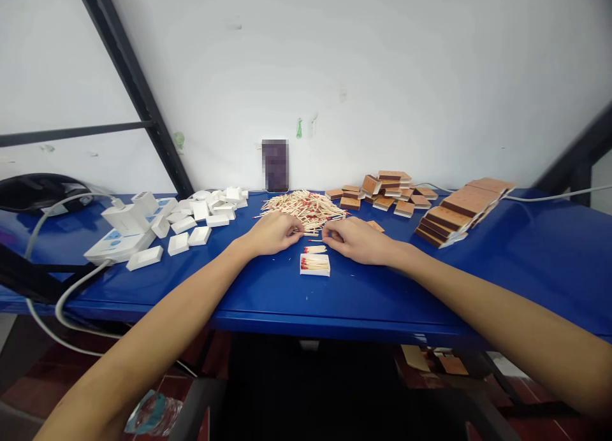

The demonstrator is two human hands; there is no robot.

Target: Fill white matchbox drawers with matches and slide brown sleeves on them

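Note:
My left hand (275, 233) lies at the front left of a heap of loose matches (306, 206), its fingers curled and thumb pressed toward them; whatever is in the fingertips is too small to make out. Facing it, my right hand (357, 239) is closed, with a single match (314, 240) at its fingertips, the dark head toward the left. Just below, a small row of matches (315, 250) lies on the table. A white matchbox tray (315, 274) in front of that holds several matches with red heads on the left.
Empty white trays (217, 220) are scattered at left, beside a power strip with plugs (125, 218). Brown matchbox sleeves (392, 189) lie at the back right, with a stacked row (456, 211) farther right. A phone (275, 166) leans on the wall behind the blue table (382, 301).

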